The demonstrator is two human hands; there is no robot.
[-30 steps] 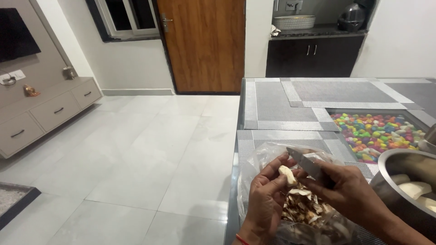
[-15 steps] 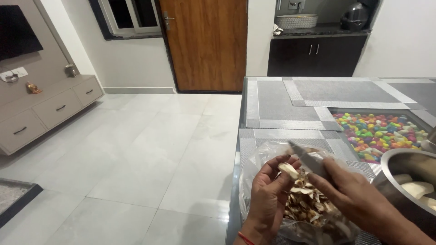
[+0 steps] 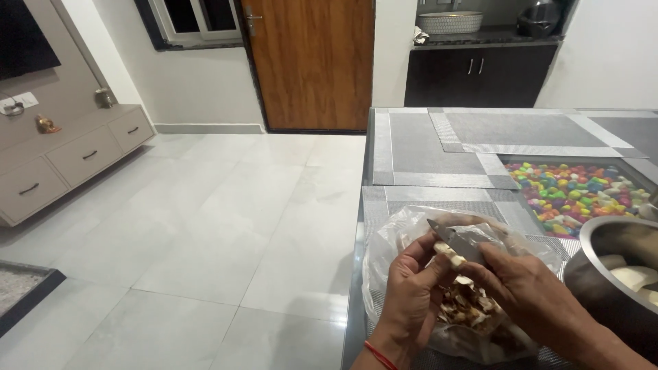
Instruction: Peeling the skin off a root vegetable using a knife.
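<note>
Since a second ago both hands have drifted slightly lower and closer together, and the knife blade now lies across the pale vegetable piece rather than beside it, which suggests another strip of peel is being cut away. That piece sits pinched in the grip of the left hand, fingers curled shut around it, directly above the clear plastic bag. Closed around the knife handle, the right hand has its thumb pressing toward the piece, blade tip pointing up and away from the body. Inside the bag, just below the hands, lies a heap of brown and cream peelings. To the right of the bag stands a steel bowl holding pale peeled pieces. Beyond the bag, grey woven placemats cover the surface, and a panel of coloured pebbles shows behind the bowl.
</note>
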